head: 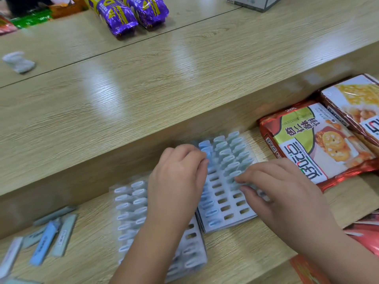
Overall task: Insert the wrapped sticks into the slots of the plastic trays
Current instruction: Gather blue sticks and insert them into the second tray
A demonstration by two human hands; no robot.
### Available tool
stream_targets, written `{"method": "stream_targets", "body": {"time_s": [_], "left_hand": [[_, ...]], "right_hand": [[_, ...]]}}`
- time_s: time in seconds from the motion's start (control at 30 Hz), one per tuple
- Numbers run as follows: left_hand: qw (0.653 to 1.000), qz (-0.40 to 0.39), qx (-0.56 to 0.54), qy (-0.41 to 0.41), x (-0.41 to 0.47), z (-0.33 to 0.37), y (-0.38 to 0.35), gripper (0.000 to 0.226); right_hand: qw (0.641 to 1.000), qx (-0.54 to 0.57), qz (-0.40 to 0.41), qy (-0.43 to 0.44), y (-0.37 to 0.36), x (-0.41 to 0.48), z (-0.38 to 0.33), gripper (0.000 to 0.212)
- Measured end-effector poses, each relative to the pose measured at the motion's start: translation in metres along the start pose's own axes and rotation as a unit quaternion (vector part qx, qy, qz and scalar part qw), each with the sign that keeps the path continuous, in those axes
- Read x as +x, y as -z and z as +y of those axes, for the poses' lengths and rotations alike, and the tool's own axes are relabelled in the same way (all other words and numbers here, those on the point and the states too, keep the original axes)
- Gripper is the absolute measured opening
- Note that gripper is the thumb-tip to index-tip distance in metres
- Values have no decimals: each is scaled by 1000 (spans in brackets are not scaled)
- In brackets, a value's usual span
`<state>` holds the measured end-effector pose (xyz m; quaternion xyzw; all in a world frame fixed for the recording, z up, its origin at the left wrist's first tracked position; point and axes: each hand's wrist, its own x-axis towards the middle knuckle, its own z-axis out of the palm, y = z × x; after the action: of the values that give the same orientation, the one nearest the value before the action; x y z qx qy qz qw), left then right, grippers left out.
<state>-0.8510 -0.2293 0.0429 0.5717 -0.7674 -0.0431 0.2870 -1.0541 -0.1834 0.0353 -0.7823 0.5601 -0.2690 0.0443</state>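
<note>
Head view: loose sticks (47, 238) lie by the shelf's (235, 253) left edge, within reach for loading. A part-filled tray (131, 218) sits mid-shelf, a second tray (225, 193) touching its right side. The left hand (176, 181) curls against the second tray's left column, probably steadying it; whether it grips anything is unclear. The right hand (283, 193) pinches a stick (247, 183) above an empty slot (225, 208). Snack packs (315, 144) crowd the right edge.

Both forearms reach forward, the left hand (178, 175) curled, the right hand (287, 191) with thumb and forefinger nearly touching.
</note>
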Motion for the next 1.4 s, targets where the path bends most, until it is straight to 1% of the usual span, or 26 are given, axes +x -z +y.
{"method": "stream_targets", "body": {"time_s": [0.07, 0.17, 0.3, 0.33, 0.4, 0.5, 0.53, 0.6, 0.7, 0.77, 0.8, 0.9, 0.93, 1.0, 1.03, 1.1, 1.2, 1.3, 1.4], "left_hand": [[1000, -9, -9, 16, 3, 2, 0, 5], [999, -25, -7, 31, 10, 5, -1, 4], [1000, -18, 6, 16, 13, 7, -2, 7], [1000, -10, -8, 22, 13, 6, -2, 9], [994, 3, -79, 73, 12, 4, 3, 17], [978, 10, -156, 138, 14, 6, 17, 22], [972, 11, -177, 156, 14, 7, 22, 22], [950, 9, -238, 201, 14, 11, 29, 21], [912, 1, -326, 251, 11, 14, 36, 19], [891, -12, -368, 265, 11, 16, 37, 18], [882, -19, -386, 269, 11, 17, 37, 17], [862, -48, -420, 279, 9, 18, 33, 15], [863, -58, -418, 276, 8, 18, 31, 15], [885, -73, -381, 258, 5, 16, 27, 18], [899, -72, -352, 249, 4, 14, 26, 19], [927, -50, -290, 235, 3, 10, 24, 21], [957, -24, -210, 199, 1, 5, 23, 22], [982, -45, -127, 134, -2, 3, 20, 22], [989, -71, -83, 95, -5, 1, 15, 25]], "right_hand": [[1000, 18, -3, -20, -1, 1, 0, 17], [1000, 15, -10, -14, 0, 4, 0, 16], [1000, 21, -18, -14, 0, 5, 3, 14], [999, 24, -21, -16, 0, 4, 3, 14], [999, 23, -27, -20, -1, 4, 4, 14], [999, 18, -36, -22, 0, 7, 3, 7], [998, 23, -42, -29, 0, 8, 2, 9], [996, 52, -45, -59, 1, 11, -1, 24], [986, 113, -22, -118, 1, 21, -8, 35], [970, 182, -17, -163, 0, 29, -12, 43], [960, 219, -13, -177, -1, 33, -14, 43], [926, 331, 23, -183, -2, 44, -19, 26], [912, 363, 34, -187, -1, 47, -20, 23], [901, 388, 41, -189, -1, 52, -18, 17], [906, 380, 38, -183, -2, 54, -15, 14], [927, 334, 31, -168, -5, 57, -10, 13], [956, 258, 14, -140, -9, 62, -5, 17], [982, 170, -7, -86, -14, 65, -3, 19], [993, 112, -23, -34, -20, 67, -1, 19]]}}
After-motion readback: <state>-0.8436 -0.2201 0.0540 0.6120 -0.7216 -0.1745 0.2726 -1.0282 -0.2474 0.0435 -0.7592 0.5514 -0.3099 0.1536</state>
